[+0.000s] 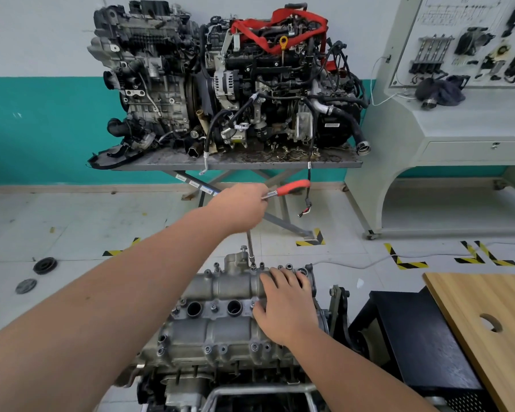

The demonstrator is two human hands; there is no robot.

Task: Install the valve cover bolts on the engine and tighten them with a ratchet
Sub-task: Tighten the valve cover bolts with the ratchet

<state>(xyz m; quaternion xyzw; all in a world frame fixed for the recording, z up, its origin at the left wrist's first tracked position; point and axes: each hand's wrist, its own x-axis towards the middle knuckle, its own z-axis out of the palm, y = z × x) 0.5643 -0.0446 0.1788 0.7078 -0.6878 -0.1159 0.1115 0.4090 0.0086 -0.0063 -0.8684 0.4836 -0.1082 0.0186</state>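
The left hand point(241, 208) was clamped over the head of the ratchet point(292, 187), hiding it; only the red grip and the thin extension point(249, 244) showed, the extension dropping to a bolt point(253, 265) at the far edge of the valve cover point(220, 292). The right hand point(283, 304) lay flat with fingers spread on the cover's right end, covering the bolts there. The engine's lower part was cut off by the frame. Open floor point(72, 227) lay beyond and to the left; a wooden desk point(488, 322) stood close on the right.

Valve cover point(217, 325) in front, centre; right hand point(283, 307) on it. Left hand point(238, 208) above far edge. Engines point(220, 78) on table point(250, 162) behind; board point(488, 331) right.
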